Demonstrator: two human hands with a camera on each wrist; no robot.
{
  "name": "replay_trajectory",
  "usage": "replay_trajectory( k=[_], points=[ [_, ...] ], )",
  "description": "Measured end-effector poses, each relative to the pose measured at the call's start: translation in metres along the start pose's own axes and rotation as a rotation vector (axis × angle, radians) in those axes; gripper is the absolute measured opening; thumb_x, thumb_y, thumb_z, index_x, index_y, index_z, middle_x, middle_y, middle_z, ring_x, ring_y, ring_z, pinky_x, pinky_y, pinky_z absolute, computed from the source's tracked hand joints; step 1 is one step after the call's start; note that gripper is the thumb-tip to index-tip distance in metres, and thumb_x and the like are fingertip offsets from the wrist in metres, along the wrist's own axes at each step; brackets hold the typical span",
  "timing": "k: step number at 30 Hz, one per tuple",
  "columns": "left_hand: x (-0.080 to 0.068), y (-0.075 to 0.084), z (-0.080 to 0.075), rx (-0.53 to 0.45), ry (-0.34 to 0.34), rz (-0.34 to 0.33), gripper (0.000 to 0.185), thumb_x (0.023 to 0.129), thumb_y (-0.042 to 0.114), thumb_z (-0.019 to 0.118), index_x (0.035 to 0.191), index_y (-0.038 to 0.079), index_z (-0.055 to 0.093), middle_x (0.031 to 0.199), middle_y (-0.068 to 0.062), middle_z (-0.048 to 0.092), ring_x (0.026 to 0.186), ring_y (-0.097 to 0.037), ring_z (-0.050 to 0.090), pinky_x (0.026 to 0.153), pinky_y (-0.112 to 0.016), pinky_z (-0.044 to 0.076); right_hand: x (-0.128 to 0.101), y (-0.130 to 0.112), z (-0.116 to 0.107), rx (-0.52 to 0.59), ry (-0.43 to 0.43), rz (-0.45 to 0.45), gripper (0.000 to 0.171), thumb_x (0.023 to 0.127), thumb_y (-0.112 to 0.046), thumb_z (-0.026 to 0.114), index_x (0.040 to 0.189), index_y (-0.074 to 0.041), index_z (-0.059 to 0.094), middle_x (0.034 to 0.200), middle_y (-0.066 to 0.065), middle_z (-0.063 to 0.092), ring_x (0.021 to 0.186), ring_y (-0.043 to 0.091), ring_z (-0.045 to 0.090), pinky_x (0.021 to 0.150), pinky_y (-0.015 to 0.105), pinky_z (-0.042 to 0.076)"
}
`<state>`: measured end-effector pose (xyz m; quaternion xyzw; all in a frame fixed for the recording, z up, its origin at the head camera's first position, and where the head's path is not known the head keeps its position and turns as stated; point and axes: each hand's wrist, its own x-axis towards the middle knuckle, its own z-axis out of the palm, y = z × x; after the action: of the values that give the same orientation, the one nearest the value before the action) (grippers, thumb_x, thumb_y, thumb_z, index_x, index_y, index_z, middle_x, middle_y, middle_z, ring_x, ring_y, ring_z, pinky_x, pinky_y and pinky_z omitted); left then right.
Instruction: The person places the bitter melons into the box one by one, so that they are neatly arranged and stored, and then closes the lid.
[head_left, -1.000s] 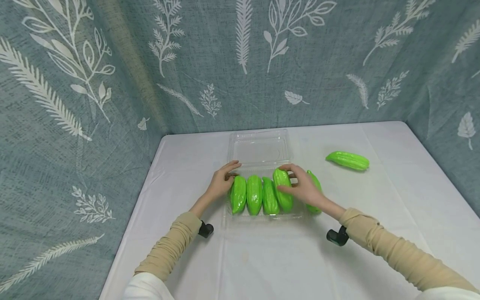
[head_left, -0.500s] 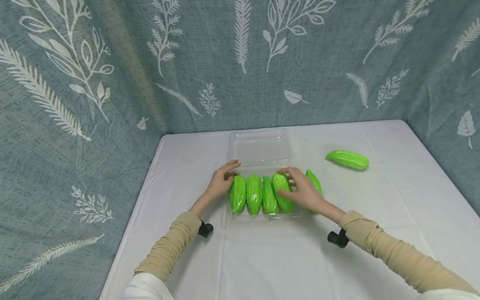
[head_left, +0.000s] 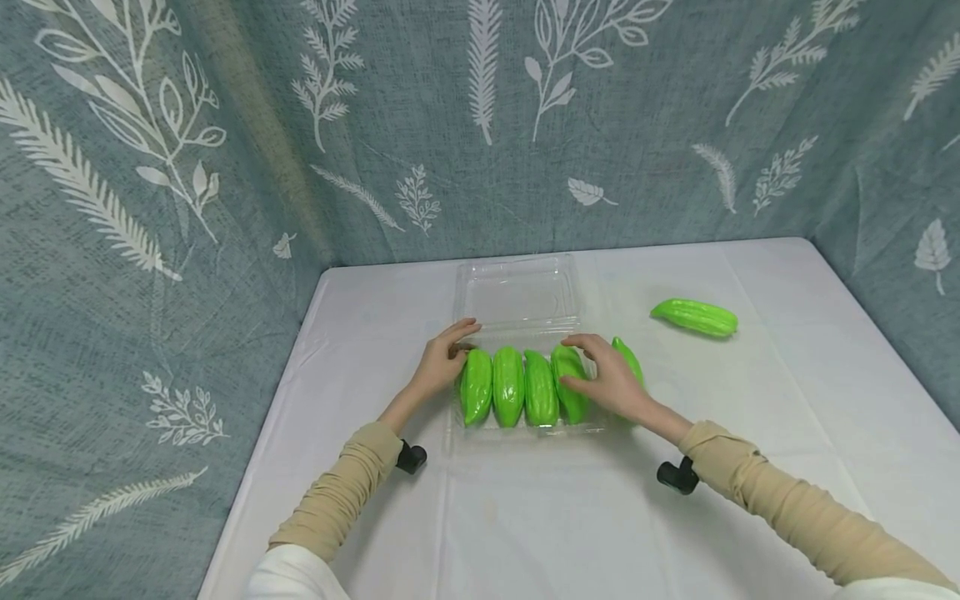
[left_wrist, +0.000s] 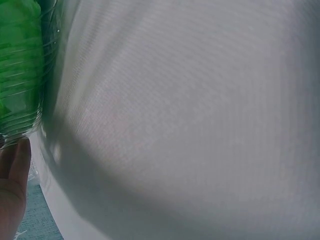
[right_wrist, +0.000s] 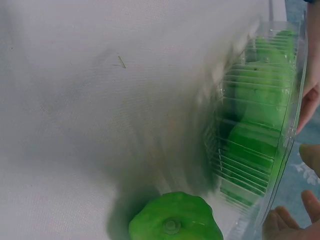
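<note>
Four green gourds [head_left: 523, 387] lie side by side in one clear tray [head_left: 517, 296] at the desk's [head_left: 525, 517] middle. A fifth [head_left: 628, 360] lies just beside the tray's right edge, a sixth [head_left: 694, 318] near the desk's far right edge. The left hand [head_left: 438, 368], fingers relaxed, touches the tray's left end; the right hand [head_left: 607, 379] curls its grip over the rightmost boxed gourd.

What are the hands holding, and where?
The right hand grips the fourth green gourd in the clear box by its far end. The left hand rests against the box's left edge.
</note>
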<state>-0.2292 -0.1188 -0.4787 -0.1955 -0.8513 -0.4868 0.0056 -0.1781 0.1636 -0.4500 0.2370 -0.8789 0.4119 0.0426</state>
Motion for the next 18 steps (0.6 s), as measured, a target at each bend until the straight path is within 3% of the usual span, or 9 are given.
replay_trajectory(
  k=[3, 11, 18],
  points=[
    [-0.001, 0.004, -0.001, -0.009, -0.005, 0.011, 0.049, 0.081, -0.018, 0.04, 0.127, -0.002, 0.048, 0.138, -0.021, 0.035, 0.102, -0.037, 0.056, 0.087, -0.037, 0.051, 0.0, 0.0, 0.0, 0.011, 0.003, 0.003, 0.052, 0.075, -0.014, 0.07, 0.121, 0.0, 0.049, 0.122, 0.015, 0.051, 0.115, 0.03, 0.047, 0.096, 0.044, 0.043],
    [-0.008, 0.038, -0.009, -0.052, -0.023, 0.017, 0.046, 0.08, -0.021, 0.039, 0.124, -0.01, 0.046, 0.136, -0.026, 0.034, 0.102, -0.045, 0.053, 0.086, -0.05, 0.048, 0.0, 0.001, -0.001, 0.033, -0.01, 0.032, 0.056, 0.077, -0.016, 0.069, 0.125, -0.001, 0.046, 0.126, 0.016, 0.049, 0.116, 0.031, 0.046, 0.098, 0.041, 0.042],
    [-0.01, 0.041, -0.009, -0.043, -0.026, 0.011, 0.046, 0.08, -0.02, 0.038, 0.124, -0.011, 0.045, 0.137, -0.025, 0.034, 0.103, -0.045, 0.053, 0.087, -0.048, 0.048, 0.002, -0.001, -0.003, 0.062, -0.01, 0.029, 0.057, 0.077, -0.014, 0.069, 0.127, 0.0, 0.045, 0.128, 0.017, 0.048, 0.115, 0.032, 0.046, 0.098, 0.04, 0.042]
  ],
)
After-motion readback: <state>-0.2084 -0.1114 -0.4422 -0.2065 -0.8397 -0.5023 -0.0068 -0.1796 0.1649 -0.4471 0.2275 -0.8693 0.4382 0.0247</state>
